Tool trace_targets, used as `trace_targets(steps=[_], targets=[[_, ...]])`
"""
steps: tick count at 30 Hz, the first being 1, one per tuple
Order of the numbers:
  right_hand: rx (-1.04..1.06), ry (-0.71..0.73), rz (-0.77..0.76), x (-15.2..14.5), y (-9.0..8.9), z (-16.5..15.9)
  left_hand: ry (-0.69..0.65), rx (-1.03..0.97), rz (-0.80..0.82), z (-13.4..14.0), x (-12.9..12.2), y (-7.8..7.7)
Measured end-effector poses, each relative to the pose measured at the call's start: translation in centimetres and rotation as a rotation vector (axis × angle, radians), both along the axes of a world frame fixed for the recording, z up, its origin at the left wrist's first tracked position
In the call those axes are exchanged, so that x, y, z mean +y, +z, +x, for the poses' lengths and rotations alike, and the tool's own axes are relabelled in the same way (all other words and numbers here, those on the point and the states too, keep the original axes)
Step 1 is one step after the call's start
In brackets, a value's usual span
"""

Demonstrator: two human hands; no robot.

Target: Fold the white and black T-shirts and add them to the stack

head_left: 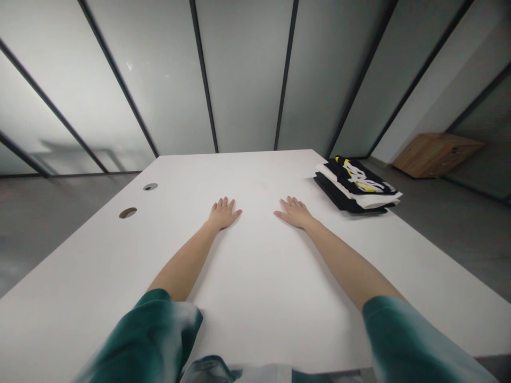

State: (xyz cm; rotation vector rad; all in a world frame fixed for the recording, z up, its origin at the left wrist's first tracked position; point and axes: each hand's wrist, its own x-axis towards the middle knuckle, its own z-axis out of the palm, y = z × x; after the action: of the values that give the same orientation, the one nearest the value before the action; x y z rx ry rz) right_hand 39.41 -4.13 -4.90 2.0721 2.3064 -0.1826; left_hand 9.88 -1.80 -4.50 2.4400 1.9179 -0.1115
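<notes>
Right now both hands lie flat, palms down, on the white bench (255,298), near its middle and a little apart from each other. The left hand (222,214) has its fingers (224,202) spread and stretched out, holding nothing; the right hand (294,212) rests the same way, fingers (290,202) extended and empty. Both forearms are bare, and teal sleeves (151,335) show at the near edge of the bench. Nearest to the hands is a stack of folded clothes (357,189), black and white with a yellow and white print on the top piece, which sits at the far right corner of the bench, apart from the right hand and untouched by it. The stack looks tidy and squared up, so as far as can be judged the folding of those pieces is done, and no loose garment lies on the bench between the hands. Two round cable holes (128,213) sit toward the left edge. Beyond the bench stand frosted glass panels (243,80) with dark frames, and a wooden box (435,153) rests on the grey floor to the right.
</notes>
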Motion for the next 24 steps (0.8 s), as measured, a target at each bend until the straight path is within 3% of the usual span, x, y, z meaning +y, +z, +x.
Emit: trace_targets(steps=[24], targets=[[0.01,-0.006,0.008,0.48,-0.59,0.3,-0.007,-0.014,0.009,-0.12,0.19,-0.27]])
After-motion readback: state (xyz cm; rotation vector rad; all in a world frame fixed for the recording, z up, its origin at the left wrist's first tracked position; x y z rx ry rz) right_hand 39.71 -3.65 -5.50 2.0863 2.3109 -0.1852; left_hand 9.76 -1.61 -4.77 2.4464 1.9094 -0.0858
